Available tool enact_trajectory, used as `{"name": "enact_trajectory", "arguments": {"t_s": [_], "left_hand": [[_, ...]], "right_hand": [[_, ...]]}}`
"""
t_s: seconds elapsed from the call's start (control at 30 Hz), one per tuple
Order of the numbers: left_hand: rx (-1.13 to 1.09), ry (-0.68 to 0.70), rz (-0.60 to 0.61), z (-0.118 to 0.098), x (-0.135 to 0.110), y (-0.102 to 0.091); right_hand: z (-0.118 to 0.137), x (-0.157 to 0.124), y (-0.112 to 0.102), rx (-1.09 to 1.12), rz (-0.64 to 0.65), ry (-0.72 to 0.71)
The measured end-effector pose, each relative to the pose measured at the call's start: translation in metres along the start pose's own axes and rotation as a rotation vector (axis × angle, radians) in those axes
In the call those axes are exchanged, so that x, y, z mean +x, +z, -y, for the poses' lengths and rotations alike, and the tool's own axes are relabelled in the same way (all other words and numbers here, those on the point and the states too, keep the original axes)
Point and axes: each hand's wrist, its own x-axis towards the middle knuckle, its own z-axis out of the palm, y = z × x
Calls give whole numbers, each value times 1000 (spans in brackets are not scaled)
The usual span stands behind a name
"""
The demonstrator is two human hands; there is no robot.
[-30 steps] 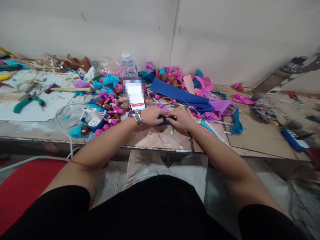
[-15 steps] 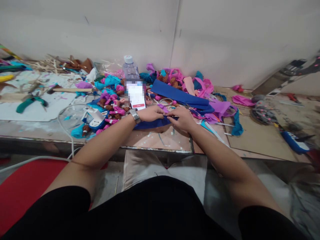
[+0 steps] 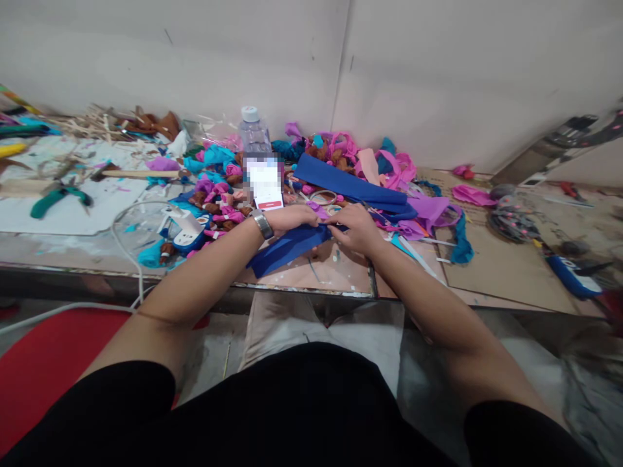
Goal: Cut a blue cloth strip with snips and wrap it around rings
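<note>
A dark blue fabric strip [image 3: 289, 250] is pinched at its right end between my two hands, low over the bench front. My left hand [image 3: 293, 219], with a watch on its wrist, is closed on it from the left. From the right, my right hand [image 3: 356, 229] grips the same end, fingertips almost touching the left ones. The strip's free end slants down toward the bench edge. Behind my hands lie more folded blue fabric strips [image 3: 353, 185]. A lit phone [image 3: 265, 181] leans just beyond my left hand.
Knotted pink, teal and brown fabric bundles [image 3: 214, 201] crowd the left middle. A plastic bottle [image 3: 254, 133] stands behind the phone. A power socket block [image 3: 187, 237] with a white cable, green-handled pliers [image 3: 61, 200] and a hammer [image 3: 141, 174] lie left. Cardboard [image 3: 506, 272] covers the right side.
The blue strip's free end has swung outward and down toward the bench edge, showing more of its width. Both hands have stayed nearly in place, still pinching it.
</note>
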Motion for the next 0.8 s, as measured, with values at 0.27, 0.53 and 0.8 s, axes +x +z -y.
{"name": "enact_trajectory", "arguments": {"t_s": [0.27, 0.53, 0.8], "left_hand": [[-152, -73, 48, 4, 1, 8], [-168, -69, -6, 4, 2, 8], [-160, -64, 20, 6, 3, 10]], "right_hand": [[3, 0, 0, -50, 21, -53], [3, 0, 0, -46, 11, -52], [0, -1, 4, -52, -8, -63]]}}
